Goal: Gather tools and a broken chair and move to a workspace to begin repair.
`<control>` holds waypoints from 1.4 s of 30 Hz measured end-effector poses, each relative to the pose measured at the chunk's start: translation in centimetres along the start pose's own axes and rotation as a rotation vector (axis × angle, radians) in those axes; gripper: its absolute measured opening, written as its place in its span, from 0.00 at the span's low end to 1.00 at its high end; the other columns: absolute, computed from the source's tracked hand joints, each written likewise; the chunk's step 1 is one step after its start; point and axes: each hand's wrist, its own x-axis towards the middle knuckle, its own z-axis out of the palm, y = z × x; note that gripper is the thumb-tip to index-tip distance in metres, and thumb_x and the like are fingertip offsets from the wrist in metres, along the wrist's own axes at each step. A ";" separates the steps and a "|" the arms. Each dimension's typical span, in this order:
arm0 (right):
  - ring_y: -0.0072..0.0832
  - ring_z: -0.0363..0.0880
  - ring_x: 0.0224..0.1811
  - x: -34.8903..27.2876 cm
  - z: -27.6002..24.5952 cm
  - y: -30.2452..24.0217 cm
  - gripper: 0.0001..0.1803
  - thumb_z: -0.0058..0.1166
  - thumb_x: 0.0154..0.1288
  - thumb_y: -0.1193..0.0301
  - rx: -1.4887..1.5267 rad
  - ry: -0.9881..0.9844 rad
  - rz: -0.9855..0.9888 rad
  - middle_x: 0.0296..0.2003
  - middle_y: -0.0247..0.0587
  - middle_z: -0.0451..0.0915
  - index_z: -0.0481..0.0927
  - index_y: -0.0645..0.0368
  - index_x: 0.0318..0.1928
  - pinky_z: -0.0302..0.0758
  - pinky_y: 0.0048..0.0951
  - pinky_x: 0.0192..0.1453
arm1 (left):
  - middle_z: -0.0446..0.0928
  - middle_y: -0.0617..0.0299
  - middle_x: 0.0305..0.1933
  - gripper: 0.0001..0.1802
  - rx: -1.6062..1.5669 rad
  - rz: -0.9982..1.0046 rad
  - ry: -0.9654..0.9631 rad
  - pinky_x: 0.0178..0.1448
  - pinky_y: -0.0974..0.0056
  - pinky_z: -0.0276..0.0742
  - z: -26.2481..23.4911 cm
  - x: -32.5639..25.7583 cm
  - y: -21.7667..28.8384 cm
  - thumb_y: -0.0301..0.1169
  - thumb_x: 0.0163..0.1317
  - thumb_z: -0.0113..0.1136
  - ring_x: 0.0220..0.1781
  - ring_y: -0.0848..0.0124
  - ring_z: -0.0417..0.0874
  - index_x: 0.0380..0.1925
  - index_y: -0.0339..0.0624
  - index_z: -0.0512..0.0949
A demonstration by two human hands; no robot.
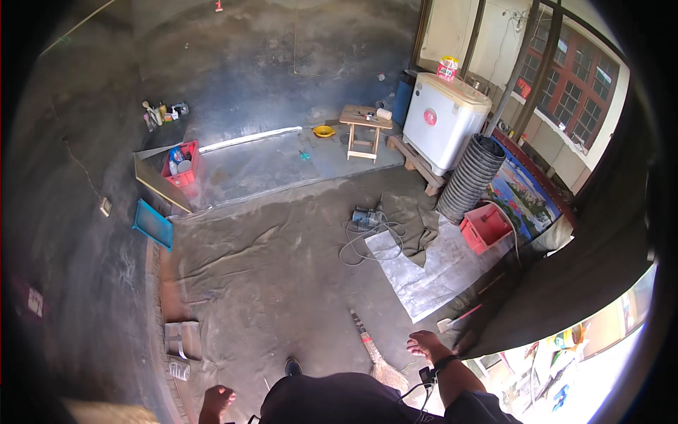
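Note:
My left hand (218, 398) hangs low at the bottom left, its fingers curled in and nothing showing in them. To the right of my body, my right hand (425, 345) is held out with loosely bent fingers a little apart, holding nothing. A dark band with a small device and cables is on that wrist. Between my hands, nearer the right one, a straw broom (372, 351) lies on the floor, its handle pointing away from me and its bristles close to my body. Neither hand touches it. A dark shoe (293, 367) shows in front of me.
A grey device with looped cable (366, 219) lies ahead near crumpled dark cloth (413, 222) and a pale sheet (424, 283). Farther right are a red bin (486, 228), black corrugated pipe (472, 177) and white appliance (448, 124). A cardboard box (183, 340) stands by the left wall.

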 end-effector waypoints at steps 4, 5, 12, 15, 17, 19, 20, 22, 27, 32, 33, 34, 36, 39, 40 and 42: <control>0.37 0.84 0.40 -0.4 4.9 -5.4 0.17 0.56 0.67 0.64 0.039 -0.014 -0.044 0.43 0.46 0.82 0.75 0.60 0.52 0.80 0.38 0.45 | 0.83 0.56 0.27 0.09 0.048 0.041 -0.015 0.34 0.67 0.79 -3.1 6.2 10.3 0.29 0.55 0.60 0.29 0.70 0.84 0.29 0.32 0.81; 0.37 0.84 0.40 0.1 6.0 -6.7 0.17 0.56 0.67 0.64 0.038 -0.013 -0.043 0.43 0.46 0.82 0.75 0.60 0.52 0.80 0.37 0.45 | 0.83 0.56 0.27 0.09 0.066 0.065 -0.057 0.34 0.67 0.79 -4.0 8.2 11.8 0.29 0.55 0.60 0.29 0.70 0.84 0.29 0.32 0.81; 0.34 0.84 0.37 7.4 10.1 -15.5 0.15 0.55 0.68 0.66 0.073 0.033 0.023 0.40 0.44 0.82 0.76 0.60 0.50 0.80 0.33 0.39 | 0.83 0.57 0.27 0.10 0.122 0.097 -0.131 0.35 0.67 0.79 -4.2 21.0 21.7 0.30 0.56 0.58 0.29 0.71 0.84 0.29 0.32 0.81; 0.34 0.83 0.36 12.4 11.1 -19.8 0.14 0.55 0.67 0.65 0.118 0.047 0.034 0.38 0.43 0.82 0.76 0.59 0.48 0.79 0.34 0.40 | 0.83 0.55 0.29 0.08 0.136 0.038 -0.137 0.37 0.67 0.80 -3.8 24.9 25.8 0.27 0.55 0.59 0.32 0.69 0.84 0.30 0.33 0.82; 0.35 0.83 0.36 15.2 12.2 -23.5 0.13 0.55 0.67 0.65 0.179 0.067 0.039 0.38 0.43 0.81 0.76 0.59 0.47 0.79 0.35 0.42 | 0.83 0.54 0.30 0.07 0.213 0.024 -0.163 0.39 0.65 0.81 -3.5 27.5 30.1 0.25 0.56 0.59 0.33 0.67 0.85 0.31 0.32 0.81; 0.34 0.83 0.36 17.8 13.2 -27.8 0.13 0.55 0.67 0.65 0.168 0.052 0.031 0.38 0.43 0.81 0.76 0.59 0.47 0.79 0.35 0.42 | 0.83 0.55 0.30 0.06 0.193 0.019 -0.145 0.37 0.67 0.80 -3.1 29.9 34.8 0.24 0.55 0.58 0.31 0.69 0.84 0.30 0.33 0.81; 0.34 0.83 0.36 19.0 13.7 -30.0 0.13 0.55 0.67 0.65 0.154 0.042 0.018 0.38 0.43 0.81 0.76 0.59 0.47 0.79 0.35 0.42 | 0.83 0.56 0.29 0.05 0.165 0.018 -0.132 0.35 0.68 0.78 -3.0 31.3 36.7 0.22 0.55 0.58 0.30 0.71 0.83 0.29 0.33 0.81; 0.33 0.83 0.36 20.8 14.6 -34.7 0.13 0.55 0.67 0.65 0.154 0.038 0.018 0.38 0.43 0.81 0.76 0.58 0.47 0.78 0.34 0.42 | 0.83 0.55 0.30 0.05 0.136 0.048 -0.148 0.35 0.69 0.79 -3.0 34.6 40.1 0.21 0.55 0.58 0.31 0.70 0.84 0.29 0.32 0.81; 0.32 0.82 0.38 24.7 17.2 -44.5 0.13 0.54 0.68 0.64 0.173 0.031 -0.056 0.39 0.42 0.81 0.76 0.59 0.48 0.78 0.32 0.43 | 0.82 0.56 0.29 0.04 0.092 0.037 -0.181 0.36 0.69 0.79 -3.2 43.0 47.5 0.21 0.56 0.57 0.32 0.70 0.84 0.28 0.34 0.81; 0.33 0.83 0.36 30.1 18.1 -47.6 0.12 0.54 0.67 0.64 0.297 0.148 0.035 0.37 0.41 0.81 0.76 0.57 0.47 0.78 0.33 0.40 | 0.82 0.57 0.29 0.04 0.214 0.065 -0.242 0.35 0.68 0.78 -1.6 55.4 56.5 0.22 0.55 0.58 0.30 0.71 0.82 0.29 0.34 0.81; 0.32 0.82 0.34 30.4 18.6 -48.3 0.12 0.53 0.67 0.65 0.333 0.181 0.056 0.37 0.40 0.81 0.75 0.57 0.46 0.78 0.31 0.39 | 0.82 0.58 0.29 0.03 0.219 0.083 -0.255 0.35 0.69 0.77 -1.6 57.4 58.9 0.23 0.54 0.61 0.30 0.72 0.81 0.29 0.35 0.81; 0.32 0.82 0.34 31.0 19.1 -49.1 0.12 0.53 0.67 0.65 0.341 0.192 0.060 0.37 0.40 0.81 0.75 0.57 0.46 0.78 0.31 0.39 | 0.82 0.58 0.29 0.03 0.226 0.086 -0.267 0.35 0.69 0.77 -1.6 59.9 61.1 0.23 0.54 0.61 0.30 0.72 0.81 0.29 0.35 0.81; 0.32 0.82 0.34 31.8 20.2 -50.7 0.13 0.54 0.67 0.65 0.406 0.233 0.079 0.36 0.40 0.81 0.75 0.58 0.47 0.78 0.31 0.38 | 0.81 0.60 0.28 0.04 0.253 0.186 -0.327 0.36 0.69 0.76 -1.6 65.4 64.8 0.25 0.53 0.63 0.30 0.73 0.80 0.29 0.36 0.81; 0.32 0.83 0.34 32.1 21.9 -55.2 0.14 0.54 0.67 0.65 0.460 0.239 0.061 0.36 0.40 0.81 0.75 0.59 0.48 0.78 0.31 0.36 | 0.81 0.61 0.28 0.06 0.352 0.211 -0.359 0.36 0.67 0.76 -0.9 71.8 71.2 0.29 0.52 0.65 0.30 0.73 0.79 0.29 0.39 0.82; 0.32 0.83 0.34 32.2 22.4 -56.6 0.15 0.55 0.67 0.65 0.500 0.226 0.027 0.36 0.40 0.81 0.75 0.60 0.49 0.78 0.31 0.36 | 0.81 0.61 0.28 0.07 0.472 0.253 -0.352 0.36 0.66 0.76 -0.8 73.7 73.1 0.31 0.52 0.65 0.30 0.72 0.80 0.30 0.40 0.82; 0.32 0.83 0.34 32.8 22.6 -58.4 0.15 0.55 0.67 0.65 0.525 0.242 0.032 0.37 0.41 0.81 0.75 0.60 0.49 0.78 0.31 0.36 | 0.82 0.59 0.30 0.08 0.474 0.263 -0.396 0.38 0.65 0.77 0.6 77.1 76.6 0.32 0.52 0.66 0.32 0.71 0.81 0.31 0.41 0.83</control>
